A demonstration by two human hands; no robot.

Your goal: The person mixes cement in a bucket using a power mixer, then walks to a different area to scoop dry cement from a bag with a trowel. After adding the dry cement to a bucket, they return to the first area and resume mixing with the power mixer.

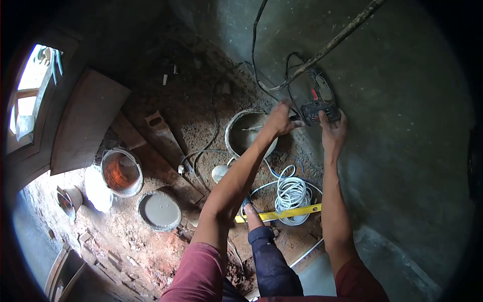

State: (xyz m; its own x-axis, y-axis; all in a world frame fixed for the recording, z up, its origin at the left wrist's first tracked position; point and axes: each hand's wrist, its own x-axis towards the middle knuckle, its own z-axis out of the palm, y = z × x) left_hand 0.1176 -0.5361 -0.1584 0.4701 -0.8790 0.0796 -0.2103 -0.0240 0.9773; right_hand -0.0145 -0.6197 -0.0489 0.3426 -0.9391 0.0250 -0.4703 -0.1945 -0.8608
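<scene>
A dark power drill (321,111) with a red trigger and a grey textured grip lies sideways against the grey wall. My right hand (333,130) is closed around its body from below, thumb on the casing. At the drill's nose, my left hand (283,120) has its fingers curled around the chuck, slightly blurred. A black cable (288,75) loops behind the drill. Below my left forearm stands a round bucket (229,132) with grey residue and a stick-like tool inside, partly covered by the arm.
A long dirty rod (347,32) slants across the wall above the drill. Coiled white cable (293,194) lies over a yellow spirit level (266,216). A bucket of grey slurry (160,211), an orange-stained bucket (122,173) and boards (93,118) stand on the left.
</scene>
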